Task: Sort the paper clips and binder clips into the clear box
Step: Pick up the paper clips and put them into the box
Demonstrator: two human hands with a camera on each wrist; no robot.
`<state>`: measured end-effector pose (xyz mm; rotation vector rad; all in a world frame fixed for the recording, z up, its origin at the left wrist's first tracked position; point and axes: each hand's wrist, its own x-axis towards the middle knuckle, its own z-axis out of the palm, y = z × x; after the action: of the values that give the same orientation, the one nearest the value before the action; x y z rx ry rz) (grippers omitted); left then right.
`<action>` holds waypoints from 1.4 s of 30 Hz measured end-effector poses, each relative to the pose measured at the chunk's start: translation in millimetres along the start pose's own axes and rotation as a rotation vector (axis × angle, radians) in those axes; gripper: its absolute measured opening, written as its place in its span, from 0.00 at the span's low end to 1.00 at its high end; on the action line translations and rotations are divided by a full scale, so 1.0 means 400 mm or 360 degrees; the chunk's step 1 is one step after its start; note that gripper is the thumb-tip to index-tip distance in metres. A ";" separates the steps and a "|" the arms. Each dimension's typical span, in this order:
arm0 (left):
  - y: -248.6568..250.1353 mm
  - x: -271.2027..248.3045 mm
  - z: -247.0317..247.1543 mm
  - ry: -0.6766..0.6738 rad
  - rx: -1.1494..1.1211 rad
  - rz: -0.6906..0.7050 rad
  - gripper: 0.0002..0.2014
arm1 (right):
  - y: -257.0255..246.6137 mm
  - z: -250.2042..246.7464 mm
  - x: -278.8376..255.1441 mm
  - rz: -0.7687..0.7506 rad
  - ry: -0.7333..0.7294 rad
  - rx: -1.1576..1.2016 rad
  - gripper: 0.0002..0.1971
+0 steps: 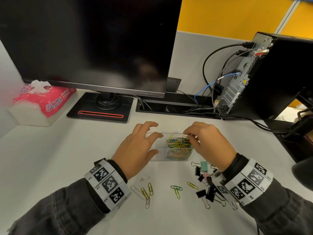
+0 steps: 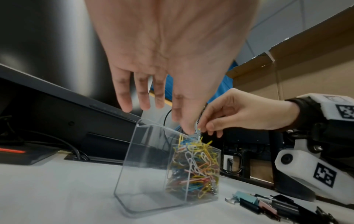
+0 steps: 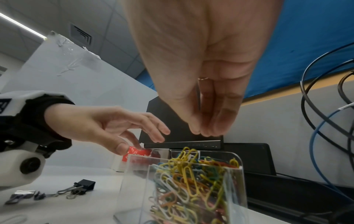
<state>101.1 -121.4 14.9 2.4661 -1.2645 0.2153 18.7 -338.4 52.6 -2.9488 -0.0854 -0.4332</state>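
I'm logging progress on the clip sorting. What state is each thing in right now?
Clear box: upright, open-topped; right compartment full of paper clips, left empty.
Loose paper clips: scattered on the desk.
Binder clips: piled on the desk, unsorted.
Left hand: fingers spread over the empty compartment.
Right hand: fingertips pinched together above the full compartment.
Monitor: screen dark.

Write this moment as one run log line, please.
left hand: open over clear box empty compartment | right hand: fingertips together above paper clips compartment | binder clips: on desk
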 end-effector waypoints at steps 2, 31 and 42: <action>0.006 0.002 0.010 0.0001 0.0058 0.0050 0.25 | -0.014 -0.003 -0.010 -0.0010 0.0045 -0.0002 0.09; 0.027 -0.119 0.019 -0.1037 0.0086 0.0337 0.18 | -0.090 0.122 -0.130 -0.0116 -0.1032 -0.0073 0.08; 0.022 -0.099 0.062 -0.0973 0.0175 0.0439 0.06 | 0.025 -0.015 -0.015 -0.0114 -0.0056 0.0432 0.05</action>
<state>70.0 -105.8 -17.3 2.5322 -1.8790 -0.4510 12.1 -349.4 54.9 -2.6922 -0.2349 -0.3481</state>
